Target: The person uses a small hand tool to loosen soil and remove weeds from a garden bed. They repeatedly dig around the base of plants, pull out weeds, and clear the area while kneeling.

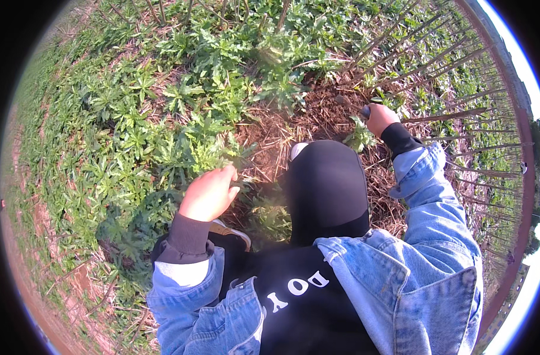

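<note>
My right hand [381, 120] is wrapped round the dark handle of a small digging tool [365, 111]. The tool points left over loosened brown soil [326, 109]; its head is hard to tell from the earth. Left of my knee, my left hand [208, 192] hangs above the weeds with thumb and fingers apart, and nothing shows in it. Leafy green weeds [208, 145] grow close by its fingertips. A blurred tuft of plant [270, 56] shows farther ahead. One leafy weed [360, 137] stands just below my right hand.
My bent knee [328, 183] in black cloth rises between my hands, with a shoe [234, 234] beside my left wrist. Thin dry stalks [447, 115] lean in rows at the right. Dry straw [385, 183] covers ground near my right sleeve. Dense weeds [86, 118] spread leftward.
</note>
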### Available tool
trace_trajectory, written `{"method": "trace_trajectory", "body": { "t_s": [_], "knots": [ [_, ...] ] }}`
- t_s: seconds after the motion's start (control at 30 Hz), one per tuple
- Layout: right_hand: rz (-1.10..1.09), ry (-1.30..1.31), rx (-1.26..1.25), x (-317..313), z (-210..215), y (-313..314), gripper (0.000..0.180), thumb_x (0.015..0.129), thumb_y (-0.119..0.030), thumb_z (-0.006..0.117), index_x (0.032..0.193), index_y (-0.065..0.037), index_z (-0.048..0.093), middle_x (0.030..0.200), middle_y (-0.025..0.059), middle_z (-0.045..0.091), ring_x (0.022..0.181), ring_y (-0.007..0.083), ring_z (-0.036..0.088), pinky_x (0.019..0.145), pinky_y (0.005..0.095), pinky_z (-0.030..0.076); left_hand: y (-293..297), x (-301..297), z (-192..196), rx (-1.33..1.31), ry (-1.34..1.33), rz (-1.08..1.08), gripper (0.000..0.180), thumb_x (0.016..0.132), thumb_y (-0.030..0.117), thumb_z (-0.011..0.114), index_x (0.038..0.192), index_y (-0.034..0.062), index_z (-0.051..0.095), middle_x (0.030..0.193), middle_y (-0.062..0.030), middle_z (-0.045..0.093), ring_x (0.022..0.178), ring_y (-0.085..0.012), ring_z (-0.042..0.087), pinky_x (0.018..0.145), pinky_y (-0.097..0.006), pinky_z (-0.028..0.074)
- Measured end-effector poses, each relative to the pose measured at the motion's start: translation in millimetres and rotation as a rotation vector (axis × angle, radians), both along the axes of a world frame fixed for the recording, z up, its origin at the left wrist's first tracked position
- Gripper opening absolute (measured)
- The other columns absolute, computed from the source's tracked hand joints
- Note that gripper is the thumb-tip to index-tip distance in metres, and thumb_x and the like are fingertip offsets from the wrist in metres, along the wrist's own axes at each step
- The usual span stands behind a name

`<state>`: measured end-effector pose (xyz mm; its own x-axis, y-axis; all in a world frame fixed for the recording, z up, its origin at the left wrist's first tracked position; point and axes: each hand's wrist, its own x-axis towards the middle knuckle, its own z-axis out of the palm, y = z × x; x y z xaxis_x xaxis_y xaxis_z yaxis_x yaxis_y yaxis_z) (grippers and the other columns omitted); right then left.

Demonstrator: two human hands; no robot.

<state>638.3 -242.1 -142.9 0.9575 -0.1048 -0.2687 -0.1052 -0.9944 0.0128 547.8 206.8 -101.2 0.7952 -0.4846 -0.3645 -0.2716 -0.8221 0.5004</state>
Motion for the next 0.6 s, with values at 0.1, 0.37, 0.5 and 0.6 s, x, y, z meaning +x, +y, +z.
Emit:
{"method": "trace_trajectory", "body": {
  "t_s": [0.1, 0.37, 0.5, 0.6],
  "knots": [
    [0.039, -0.136, 0.044, 28, 8, 34, 0.021, 0.080, -0.012, 0.054, 0.100, -0.012, 0.061, 0.088, 0.0168, 0.066, 0.085, 0.0338, 0.064, 0.074, 0.0426, 0.050, 2, 2, -2, -0.009, 0.002, 0.027, 0.024, 0.080, 0.018, 0.066, 0.096, 0.0067, 0.052, 0.086, -0.0143, 0.062, 0.085, -0.0346, 0.061, 0.072, -0.044, 0.048],
    [0.017, -0.097, -0.084, 135, -30, 56, 0.022, 0.078, -0.016, 0.057, 0.096, -0.004, 0.064, 0.091, 0.0198, 0.066, 0.089, 0.0338, 0.065, 0.078, 0.0428, 0.051, 2, 14, -9, -0.011, 0.019, 0.032, 0.024, 0.080, 0.017, 0.064, 0.096, 0.0049, 0.052, 0.084, -0.0156, 0.062, 0.084, -0.0353, 0.061, 0.071, -0.044, 0.048],
    [0.059, -0.033, -0.084, 167, -60, 49, 0.026, 0.078, -0.016, 0.057, 0.098, -0.002, 0.063, 0.099, 0.0217, 0.065, 0.095, 0.0349, 0.063, 0.081, 0.0420, 0.051, 3, 21, -13, 0.011, 0.051, 0.031, 0.025, 0.080, 0.017, 0.063, 0.098, 0.0042, 0.052, 0.087, -0.0166, 0.062, 0.085, -0.0360, 0.060, 0.073, -0.045, 0.048],
    [-0.066, 0.064, -0.058, 176, -74, 44, 0.032, 0.080, -0.013, 0.055, 0.110, -0.013, 0.063, 0.109, 0.0165, 0.063, 0.101, 0.0340, 0.062, 0.085, 0.0426, 0.050, 2, 30, -15, 0.054, 0.107, 0.030, 0.025, 0.080, 0.017, 0.063, 0.098, 0.0039, 0.052, 0.087, -0.0169, 0.062, 0.086, -0.0361, 0.060, 0.074, -0.045, 0.048]
  ]
}}
